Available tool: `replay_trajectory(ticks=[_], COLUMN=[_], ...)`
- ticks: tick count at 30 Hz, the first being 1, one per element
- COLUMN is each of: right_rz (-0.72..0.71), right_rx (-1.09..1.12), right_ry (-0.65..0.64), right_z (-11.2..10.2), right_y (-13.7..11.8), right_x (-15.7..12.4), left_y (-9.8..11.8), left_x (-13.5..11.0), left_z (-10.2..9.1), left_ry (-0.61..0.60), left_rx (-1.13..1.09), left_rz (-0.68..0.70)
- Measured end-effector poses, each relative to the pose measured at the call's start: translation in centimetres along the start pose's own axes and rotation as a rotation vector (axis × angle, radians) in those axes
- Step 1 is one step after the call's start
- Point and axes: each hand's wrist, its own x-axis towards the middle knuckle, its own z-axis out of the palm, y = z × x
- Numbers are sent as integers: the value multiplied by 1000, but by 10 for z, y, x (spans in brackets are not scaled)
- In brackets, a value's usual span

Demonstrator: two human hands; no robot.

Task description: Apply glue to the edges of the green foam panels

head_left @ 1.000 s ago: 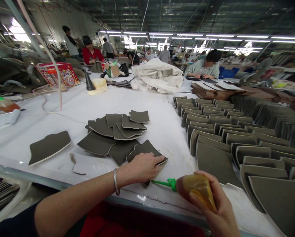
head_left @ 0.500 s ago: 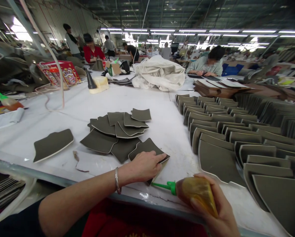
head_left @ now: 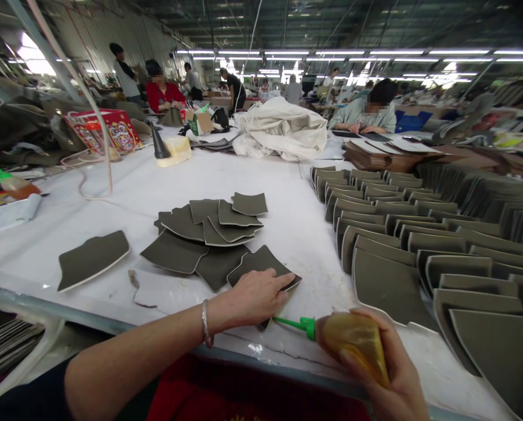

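My left hand (head_left: 255, 297) lies with fingers pressed on a dark olive cut piece (head_left: 261, 264) at the near edge of the white table (head_left: 265, 175). My right hand (head_left: 384, 368) grips a soft amber glue bottle (head_left: 353, 344) whose green nozzle (head_left: 293, 324) points left, its tip at the piece's near edge beside my left fingers. Just beyond lies a loose pile of olive pieces (head_left: 208, 234), overlapping one another.
Rows of overlapping olive pieces (head_left: 419, 245) cover the table's right side. One single piece (head_left: 92, 260) lies at the left. A white cloth bundle (head_left: 283, 131), a red printed bag (head_left: 106, 131) and another glue bottle (head_left: 13, 184) are farther off. Other people work at tables behind.
The green nozzle has crept slightly left toward the piece under my left hand. The hands otherwise keep their places.
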Motion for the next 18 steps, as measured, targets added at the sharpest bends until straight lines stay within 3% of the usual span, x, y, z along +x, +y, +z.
replay_trajectory(ticks=[4, 9, 14, 18], right_rz=[-2, -45, 19, 0], right_rx=[-6, -137, -6, -102], right_ry=[-56, 53, -116, 52], right_z=[-4, -13, -10, -13], right_y=[5, 11, 10, 13], right_x=[4, 14, 11, 16], left_y=[0, 0, 1, 1], left_x=[0, 0, 1, 1], left_z=[0, 1, -2, -2], left_ry=[-2, -1, -14, -3], left_rx=[2, 15, -2, -10], left_rz=[1, 10, -2, -6])
